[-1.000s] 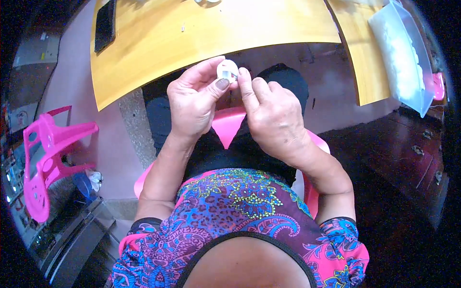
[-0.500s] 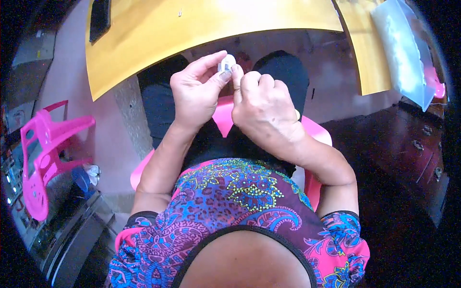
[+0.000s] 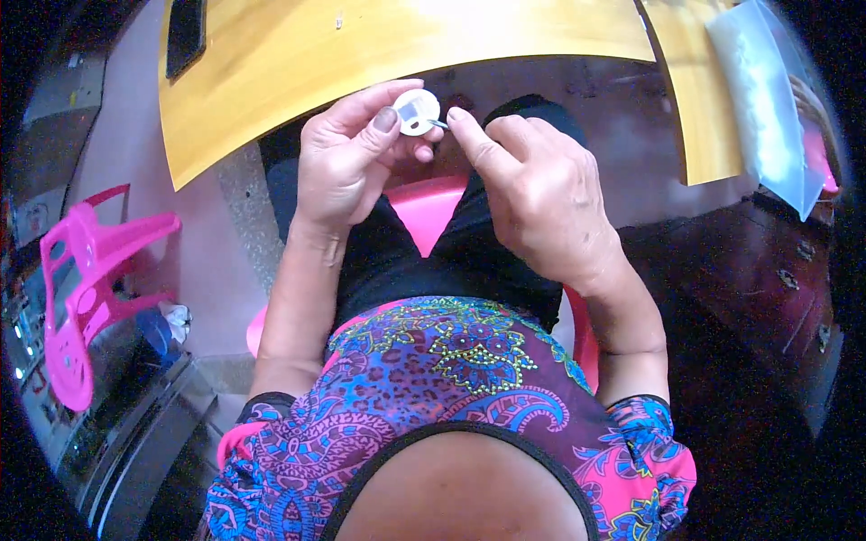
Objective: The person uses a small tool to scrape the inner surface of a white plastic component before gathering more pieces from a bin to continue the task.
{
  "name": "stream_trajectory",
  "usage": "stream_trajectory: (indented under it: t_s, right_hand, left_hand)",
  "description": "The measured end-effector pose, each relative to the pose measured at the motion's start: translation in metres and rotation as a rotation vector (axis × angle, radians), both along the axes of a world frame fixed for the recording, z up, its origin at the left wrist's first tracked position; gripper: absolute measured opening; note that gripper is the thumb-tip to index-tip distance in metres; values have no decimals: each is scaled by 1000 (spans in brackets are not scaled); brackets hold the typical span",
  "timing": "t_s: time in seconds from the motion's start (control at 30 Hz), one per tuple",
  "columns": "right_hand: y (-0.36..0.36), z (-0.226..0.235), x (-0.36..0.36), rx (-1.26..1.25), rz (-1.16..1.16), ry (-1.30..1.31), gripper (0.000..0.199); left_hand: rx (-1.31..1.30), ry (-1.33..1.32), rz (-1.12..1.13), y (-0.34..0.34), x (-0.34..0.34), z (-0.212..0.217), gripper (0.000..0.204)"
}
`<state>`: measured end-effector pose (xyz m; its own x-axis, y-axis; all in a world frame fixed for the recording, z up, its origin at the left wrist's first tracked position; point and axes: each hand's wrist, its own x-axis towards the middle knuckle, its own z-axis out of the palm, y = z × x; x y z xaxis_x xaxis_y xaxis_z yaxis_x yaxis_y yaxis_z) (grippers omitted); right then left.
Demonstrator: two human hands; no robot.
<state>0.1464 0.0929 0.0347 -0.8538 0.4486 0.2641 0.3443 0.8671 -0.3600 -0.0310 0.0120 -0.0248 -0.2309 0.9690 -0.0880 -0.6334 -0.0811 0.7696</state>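
The left hand point(image 3: 338, 167) holds a small, round, white, plastic-looking disc point(image 3: 416, 106) in a narrow pinch, thumb against its near face and fingers behind, above the lap and in front of the curved, yellow wooden tabletop point(image 3: 406, 56). The right hand point(image 3: 550, 198) has 1 index finger reaching toward the disc's lower right rim, where a thin, grey, metal-looking piece point(image 3: 438, 123) bridges the gap; its other fingers are curled. Its thumb is hidden, so I cannot tell whether it grips that piece.

The step in hand looks like fine 2-handed work at the rim. Any move there calls for a steady left pinch and a light, well-aimed right fingertip.

The disc's face carries 1 grey rectangular patch and 1 small dark mark, but no brand or writing can be read there. The black, flat, phone-like slab point(image 3: 186, 36) on the tabletop shows no readable label either
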Motion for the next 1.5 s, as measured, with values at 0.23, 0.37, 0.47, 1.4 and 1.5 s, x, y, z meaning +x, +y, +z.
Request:
stream_trajectory:
  t_s: [0.23, 0.37, 0.47, 1.4, 1.5]
  right_hand:
    - [-5, -4, -3, 70, -22, -42, 44]
    - [-7, -1, -3, 80, -17, -71, 44]
    - [-8, 1, -1, 111, 22, -121, 44]
    - [-6, 12, 10, 58, -9, -145, 44]
    - [-6, 12, 10, 22, -19, -147, 45]
  left_hand:
    - [20, 27, -59, 2, 4, 2, 29]
    - [5, 76, -48, 1, 7, 3, 28]
    - [-17, 125, -50, 0, 10, 3, 27]
    - [11, -50, -53, 0, 9, 0, 24]
    - [5, 0, -26, -2, 10, 1, 25]
